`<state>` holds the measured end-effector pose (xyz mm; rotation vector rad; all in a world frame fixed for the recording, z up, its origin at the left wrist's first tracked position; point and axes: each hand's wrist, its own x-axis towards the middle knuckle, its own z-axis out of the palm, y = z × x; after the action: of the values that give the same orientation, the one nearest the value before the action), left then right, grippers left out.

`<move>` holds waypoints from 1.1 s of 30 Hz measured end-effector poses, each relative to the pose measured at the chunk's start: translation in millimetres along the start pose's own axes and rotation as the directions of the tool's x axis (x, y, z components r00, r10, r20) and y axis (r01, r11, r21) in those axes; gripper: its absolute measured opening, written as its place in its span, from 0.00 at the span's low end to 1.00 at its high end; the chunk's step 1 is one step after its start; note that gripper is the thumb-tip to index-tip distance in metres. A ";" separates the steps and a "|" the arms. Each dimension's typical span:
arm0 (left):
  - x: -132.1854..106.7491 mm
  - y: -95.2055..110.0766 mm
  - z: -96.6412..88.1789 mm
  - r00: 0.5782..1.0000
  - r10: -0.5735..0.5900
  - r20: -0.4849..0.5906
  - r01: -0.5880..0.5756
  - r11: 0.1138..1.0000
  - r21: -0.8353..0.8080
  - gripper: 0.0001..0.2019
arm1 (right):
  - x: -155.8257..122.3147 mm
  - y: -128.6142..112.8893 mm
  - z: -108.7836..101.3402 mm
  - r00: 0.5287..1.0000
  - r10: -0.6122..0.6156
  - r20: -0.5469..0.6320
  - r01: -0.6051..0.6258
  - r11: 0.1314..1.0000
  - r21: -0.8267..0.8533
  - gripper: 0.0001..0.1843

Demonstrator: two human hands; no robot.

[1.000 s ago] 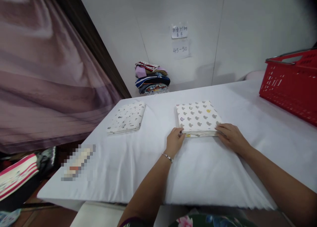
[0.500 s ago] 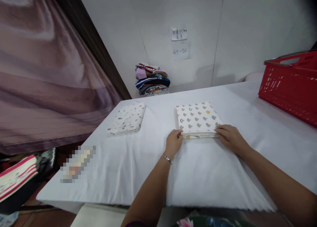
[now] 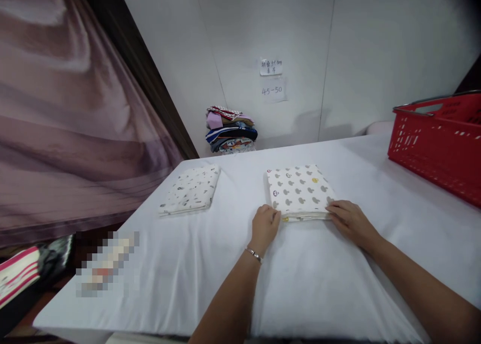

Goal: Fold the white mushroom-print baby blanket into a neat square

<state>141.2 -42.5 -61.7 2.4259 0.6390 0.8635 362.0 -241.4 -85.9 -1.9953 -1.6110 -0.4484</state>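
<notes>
Big white cloth-covered table (image 3: 210, 269) here, with a red plastic basket (image 3: 436, 146) over on its right. The folded white fabric with grey mushroom-like prints (image 3: 299, 190) lies flat left of that, left hand (image 3: 265, 227) and right hand (image 3: 351, 223) each pinching a near corner. Slim silver-coloured bracelet (image 3: 254, 254) on the left wrist.

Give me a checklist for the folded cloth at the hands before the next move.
1. Left hand at the near left corner of the grey-print cloth: ok.
2. Right hand at its near right corner: ok.
3. Cloth lying folded on the white tabletop: ok.
4. Fingertips under the bottom layer: cannot tell, hidden.
5. Other folded cloth standing apart: ok, off to the left.
6. Red basket not touching the cloth: ok.
</notes>
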 end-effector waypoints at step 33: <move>71.2 35.3 49.9 0.908 0.032 0.418 -0.166 0.943 0.289 0.28 | 137.2 73.5 32.0 0.581 0.733 0.354 -0.762 0.643 -0.081 0.25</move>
<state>233.3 -43.5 -43.6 2.8344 0.5252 0.2747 463.0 -124.5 -48.8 -2.5517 -0.7533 0.3352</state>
